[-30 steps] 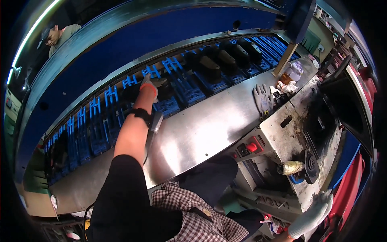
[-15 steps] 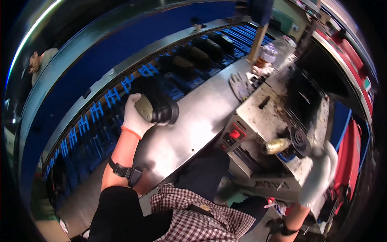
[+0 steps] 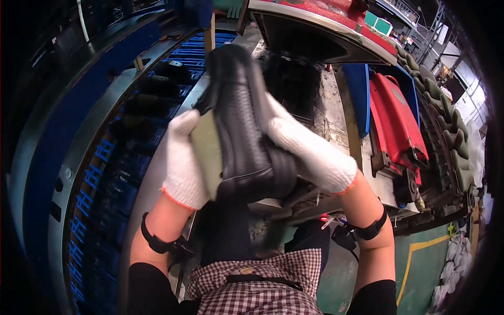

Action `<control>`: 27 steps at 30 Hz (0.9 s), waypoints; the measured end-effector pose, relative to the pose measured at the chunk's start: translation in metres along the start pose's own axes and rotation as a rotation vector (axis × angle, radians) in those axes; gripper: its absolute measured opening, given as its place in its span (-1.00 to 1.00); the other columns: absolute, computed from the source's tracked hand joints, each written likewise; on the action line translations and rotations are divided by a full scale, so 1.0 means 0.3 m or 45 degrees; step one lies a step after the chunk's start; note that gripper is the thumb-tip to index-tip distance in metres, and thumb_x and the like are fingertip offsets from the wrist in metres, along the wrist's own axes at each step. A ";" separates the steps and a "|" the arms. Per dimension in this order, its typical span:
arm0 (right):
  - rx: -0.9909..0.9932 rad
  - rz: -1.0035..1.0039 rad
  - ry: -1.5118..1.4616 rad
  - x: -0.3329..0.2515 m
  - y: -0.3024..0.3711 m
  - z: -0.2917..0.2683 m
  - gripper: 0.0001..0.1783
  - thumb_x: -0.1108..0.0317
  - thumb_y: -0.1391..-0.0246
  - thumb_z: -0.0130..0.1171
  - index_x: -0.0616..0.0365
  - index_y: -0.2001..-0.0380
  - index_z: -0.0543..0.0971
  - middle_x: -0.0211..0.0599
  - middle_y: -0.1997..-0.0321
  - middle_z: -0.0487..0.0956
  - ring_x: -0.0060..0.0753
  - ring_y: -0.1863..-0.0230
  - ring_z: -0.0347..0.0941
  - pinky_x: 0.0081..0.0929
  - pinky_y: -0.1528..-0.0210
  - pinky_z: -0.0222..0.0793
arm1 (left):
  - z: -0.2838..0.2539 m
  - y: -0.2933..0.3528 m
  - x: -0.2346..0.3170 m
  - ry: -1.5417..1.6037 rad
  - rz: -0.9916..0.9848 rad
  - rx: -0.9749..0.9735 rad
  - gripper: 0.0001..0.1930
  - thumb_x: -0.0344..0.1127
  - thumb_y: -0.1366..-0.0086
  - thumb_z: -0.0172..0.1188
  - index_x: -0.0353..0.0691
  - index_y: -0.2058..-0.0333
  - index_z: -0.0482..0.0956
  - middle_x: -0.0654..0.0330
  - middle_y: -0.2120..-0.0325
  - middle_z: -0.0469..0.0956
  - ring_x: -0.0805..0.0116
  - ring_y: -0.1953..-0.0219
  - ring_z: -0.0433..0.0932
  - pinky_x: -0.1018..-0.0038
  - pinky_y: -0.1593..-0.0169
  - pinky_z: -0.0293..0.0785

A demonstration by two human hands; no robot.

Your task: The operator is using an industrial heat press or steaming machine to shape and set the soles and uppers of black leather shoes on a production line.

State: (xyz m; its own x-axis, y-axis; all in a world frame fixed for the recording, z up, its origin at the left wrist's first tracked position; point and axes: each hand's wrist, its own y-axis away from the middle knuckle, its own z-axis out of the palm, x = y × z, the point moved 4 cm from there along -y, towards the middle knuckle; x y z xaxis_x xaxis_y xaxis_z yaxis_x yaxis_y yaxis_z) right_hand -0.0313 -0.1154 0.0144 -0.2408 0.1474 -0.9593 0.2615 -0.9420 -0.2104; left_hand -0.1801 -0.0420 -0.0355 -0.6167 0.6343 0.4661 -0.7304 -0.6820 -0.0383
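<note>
A black leather boot [image 3: 245,126], somewhat blurred, is held up in front of me, its toe pointing away and its pale yellow-green underside turned to the left. My left hand [image 3: 184,163], in a white knit glove, is closed against that underside. On the other side my right hand [image 3: 312,149], gloved the same way, grips the boot's upper; its fingertips are partly hidden behind the leather. Both forearms wear black straps.
Left of me runs a conveyor with blue rods [image 3: 86,184] carrying dark shoes. Ahead stands a machine with a dark hood [image 3: 304,39]. To the right are a red metal housing [image 3: 396,121] and a rack of grey-green shoe-shaped pieces [image 3: 446,115].
The boot has come from beside the conveyor to in front of my body. My right hand has left the bench at the right and taken hold of it too. The view has turned rightward.
</note>
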 end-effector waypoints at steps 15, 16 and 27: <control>0.972 0.092 1.124 0.033 -0.193 -0.804 0.04 -0.19 -0.14 0.22 0.33 -0.48 0.19 0.12 -0.39 0.43 -0.05 -0.41 0.38 -0.32 -0.43 0.22 | 0.358 -0.295 0.270 -1.886 1.597 -0.291 -0.46 -0.12 -0.38 0.28 -0.35 -0.21 0.52 0.06 -0.04 0.63 0.31 -0.08 0.60 0.41 -0.22 0.47; 1.019 0.209 1.388 0.051 -0.203 -0.886 0.08 -0.28 -0.10 0.20 0.27 -0.48 0.21 0.24 -0.37 0.43 0.05 -0.40 0.38 -0.27 -0.43 0.24 | 0.412 -0.311 0.257 -2.090 1.490 -0.151 -0.38 -0.14 -0.31 0.29 -0.26 -0.28 0.41 -0.16 -0.17 0.47 -0.06 -0.22 0.48 0.16 -0.31 0.37; 0.737 0.804 1.983 0.130 -0.404 -0.791 0.11 -0.50 -0.05 0.05 -0.04 -0.51 0.21 0.40 -0.35 0.40 0.28 -0.36 0.40 -0.06 -0.35 0.36 | 0.695 -0.633 0.244 -2.567 1.734 -0.683 -0.51 -0.09 -0.32 0.15 -0.36 -0.08 0.57 -0.27 0.04 0.59 -0.19 -0.05 0.57 0.08 -0.14 0.47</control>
State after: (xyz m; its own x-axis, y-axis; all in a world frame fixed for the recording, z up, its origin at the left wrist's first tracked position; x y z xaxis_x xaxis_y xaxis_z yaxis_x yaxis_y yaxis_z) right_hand 0.1494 0.0761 -0.0423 0.8707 -0.4464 -0.2066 -0.4593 -0.8881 -0.0170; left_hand -0.0253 0.0580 0.1902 0.0511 -0.9925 -0.1110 -0.5383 0.0662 -0.8401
